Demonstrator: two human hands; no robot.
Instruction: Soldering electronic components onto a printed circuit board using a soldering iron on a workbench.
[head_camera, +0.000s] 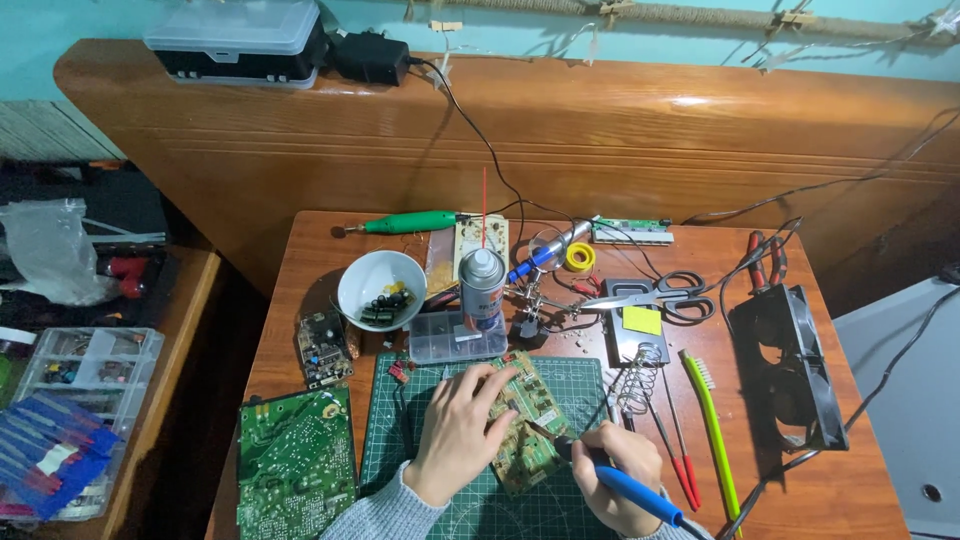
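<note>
Two hands at work | left hand (458, 432) pressed flat on green rectangular circuit board (527, 420), centred on dark green cutting mat (400, 440) | right hand (618, 478) clamped around blue-handled soldering iron (640, 493), tip touching board's right edge | soldering underway, unfinished; extent unclear

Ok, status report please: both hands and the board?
Left hand pressing down circuit board on green mat. Right hand gripping blue soldering iron, tip at board's edge. Coiled iron stand close on the right.
</note>
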